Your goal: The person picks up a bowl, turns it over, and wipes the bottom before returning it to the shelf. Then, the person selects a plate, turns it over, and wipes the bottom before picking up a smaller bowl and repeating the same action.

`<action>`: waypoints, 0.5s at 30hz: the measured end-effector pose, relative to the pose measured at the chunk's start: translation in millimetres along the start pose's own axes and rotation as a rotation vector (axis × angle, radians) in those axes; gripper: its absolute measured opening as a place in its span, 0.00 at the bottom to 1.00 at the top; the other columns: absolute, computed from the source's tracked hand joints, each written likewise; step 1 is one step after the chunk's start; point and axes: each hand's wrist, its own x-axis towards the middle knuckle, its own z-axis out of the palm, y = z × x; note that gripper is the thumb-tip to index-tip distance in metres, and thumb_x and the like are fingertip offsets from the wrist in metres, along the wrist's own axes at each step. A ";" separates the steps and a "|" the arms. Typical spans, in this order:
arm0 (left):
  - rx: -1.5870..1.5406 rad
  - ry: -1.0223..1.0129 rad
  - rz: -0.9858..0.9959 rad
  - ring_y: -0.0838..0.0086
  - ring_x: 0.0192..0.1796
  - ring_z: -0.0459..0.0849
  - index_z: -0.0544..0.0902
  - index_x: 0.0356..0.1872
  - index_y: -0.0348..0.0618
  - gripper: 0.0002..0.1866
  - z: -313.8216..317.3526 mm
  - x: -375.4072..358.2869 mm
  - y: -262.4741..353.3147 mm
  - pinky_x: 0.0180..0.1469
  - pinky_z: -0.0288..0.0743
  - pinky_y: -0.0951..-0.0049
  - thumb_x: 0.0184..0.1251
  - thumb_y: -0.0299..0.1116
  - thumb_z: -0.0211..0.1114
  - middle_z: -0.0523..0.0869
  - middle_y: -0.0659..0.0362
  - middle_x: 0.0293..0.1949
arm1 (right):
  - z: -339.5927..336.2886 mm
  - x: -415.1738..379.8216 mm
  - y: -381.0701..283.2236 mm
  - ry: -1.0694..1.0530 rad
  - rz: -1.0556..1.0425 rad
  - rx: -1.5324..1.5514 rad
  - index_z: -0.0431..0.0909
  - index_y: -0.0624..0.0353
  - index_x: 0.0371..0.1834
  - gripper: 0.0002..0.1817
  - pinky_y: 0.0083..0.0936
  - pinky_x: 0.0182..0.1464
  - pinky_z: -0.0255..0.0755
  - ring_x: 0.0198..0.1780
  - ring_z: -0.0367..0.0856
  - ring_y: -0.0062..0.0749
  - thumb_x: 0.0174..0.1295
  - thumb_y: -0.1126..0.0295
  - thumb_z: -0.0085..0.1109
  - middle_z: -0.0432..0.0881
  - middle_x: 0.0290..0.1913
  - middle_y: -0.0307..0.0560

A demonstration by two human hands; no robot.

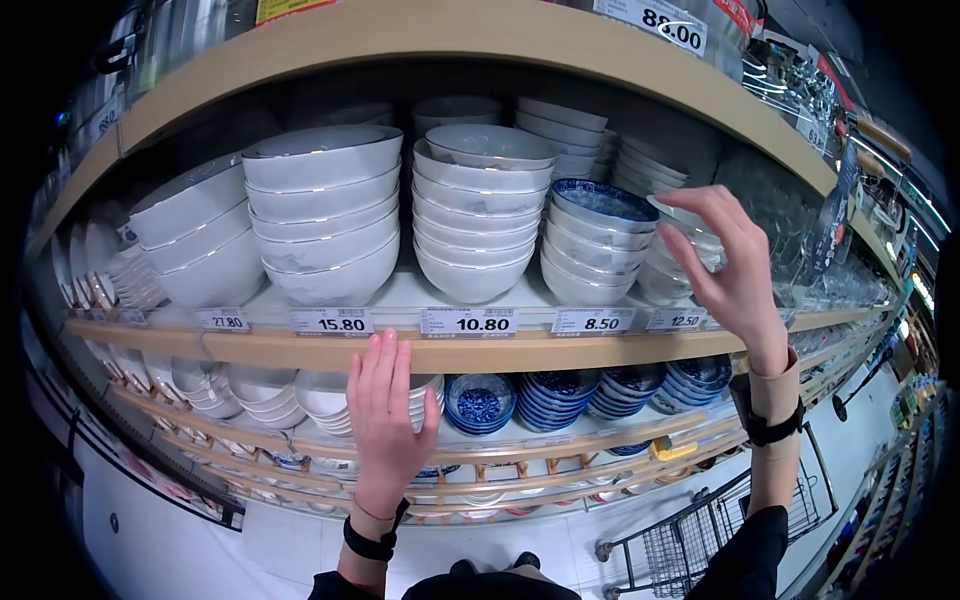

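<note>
My left hand (385,415) rests its fingertips against the wooden shelf edge (470,352), below the 15.80 price tag (333,321); its fingers are stretched out and it holds nothing. My right hand (722,262) is raised at the right, thumb and fingers apart and curved, beside a stack of white bowls (672,268). To its left stands a stack topped by a blue-patterned bowl (604,203). Further left are a tall stack of white bowls (482,225) and a stack of larger white bowls (325,215).
Blue-patterned bowls (555,400) and white bowls (265,395) fill the shelf below. A metal shopping cart (680,540) stands on the floor at the lower right. Glassware (770,215) is at the right, and an upper shelf edge (480,28) crosses above the bowls.
</note>
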 end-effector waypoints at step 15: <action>-0.021 -0.023 0.025 0.54 0.75 0.66 0.68 0.71 0.33 0.36 -12.9 3.4 2.6 0.76 0.58 0.50 0.58 0.27 0.67 0.69 0.46 0.72 | 59.6 98.6 -27.7 -0.300 -0.056 0.335 0.81 0.69 0.52 0.22 0.35 0.55 0.78 0.51 0.86 0.49 0.69 0.58 0.59 0.87 0.47 0.60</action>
